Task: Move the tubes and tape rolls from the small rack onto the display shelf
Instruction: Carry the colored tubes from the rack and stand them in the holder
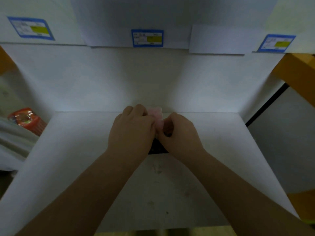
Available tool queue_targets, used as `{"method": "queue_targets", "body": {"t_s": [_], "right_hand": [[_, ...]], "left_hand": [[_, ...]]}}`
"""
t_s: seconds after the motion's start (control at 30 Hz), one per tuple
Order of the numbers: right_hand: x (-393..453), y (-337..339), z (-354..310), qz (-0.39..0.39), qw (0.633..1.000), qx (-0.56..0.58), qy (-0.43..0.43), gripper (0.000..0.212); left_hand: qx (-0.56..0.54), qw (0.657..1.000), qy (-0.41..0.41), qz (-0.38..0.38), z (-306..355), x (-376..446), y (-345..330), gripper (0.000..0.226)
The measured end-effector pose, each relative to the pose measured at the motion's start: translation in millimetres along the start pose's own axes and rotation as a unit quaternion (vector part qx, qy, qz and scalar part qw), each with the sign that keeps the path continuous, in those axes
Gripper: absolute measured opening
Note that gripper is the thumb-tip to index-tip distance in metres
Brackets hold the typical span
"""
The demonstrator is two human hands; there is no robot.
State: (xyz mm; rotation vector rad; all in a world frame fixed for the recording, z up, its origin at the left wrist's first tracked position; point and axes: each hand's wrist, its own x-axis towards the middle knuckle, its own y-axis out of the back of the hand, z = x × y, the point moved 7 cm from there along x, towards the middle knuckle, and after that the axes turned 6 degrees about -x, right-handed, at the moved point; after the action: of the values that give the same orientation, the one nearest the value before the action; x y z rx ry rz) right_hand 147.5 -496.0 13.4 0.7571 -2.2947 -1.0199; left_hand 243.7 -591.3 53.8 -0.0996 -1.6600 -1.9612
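Head view: both hands meet at the middle of the white shelf, near its back wall. The left hand and right hand have their fingers curled around a pale pink item, too blurred to identify, with something dark beneath them. Blue-framed labels hang above. An orange packet lies to the left.

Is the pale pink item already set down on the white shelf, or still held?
Still held: the left hand and right hand both curl round the pale pink item. Whether it touches the white shelf cannot be told.
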Motion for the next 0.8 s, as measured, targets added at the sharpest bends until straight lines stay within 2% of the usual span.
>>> {"method": "queue_targets", "body": {"t_s": [0.3, 0.43, 0.53, 0.7, 0.8], "right_hand": [[0, -5, -1, 0.008, 0.999, -0.019, -0.025, 0.028], [-2, -6, -2, 0.015, 0.999, -0.027, -0.031, 0.03], [-3, -5, -4, 0.025, 0.999, -0.024, -0.033, 0.034], [-8, -6, -4, 0.017, 0.998, -0.021, -0.05, 0.035], [-22, -1, -2, 0.013, 0.998, -0.021, -0.052, 0.024]], "left_hand": [[-0.034, 0.999, -0.013, 0.0, -8, 4, 1, 0.02], [-0.04, 0.999, -0.024, -0.007, -10, 4, 2, 0.013], [-0.043, 0.999, -0.02, -0.002, -10, 3, 1, 0.02], [-0.088, 0.996, 0.022, -0.022, -12, 2, 0, 0.019], [-0.106, 0.992, 0.048, -0.043, -10, 0, 3, 0.032]]}}
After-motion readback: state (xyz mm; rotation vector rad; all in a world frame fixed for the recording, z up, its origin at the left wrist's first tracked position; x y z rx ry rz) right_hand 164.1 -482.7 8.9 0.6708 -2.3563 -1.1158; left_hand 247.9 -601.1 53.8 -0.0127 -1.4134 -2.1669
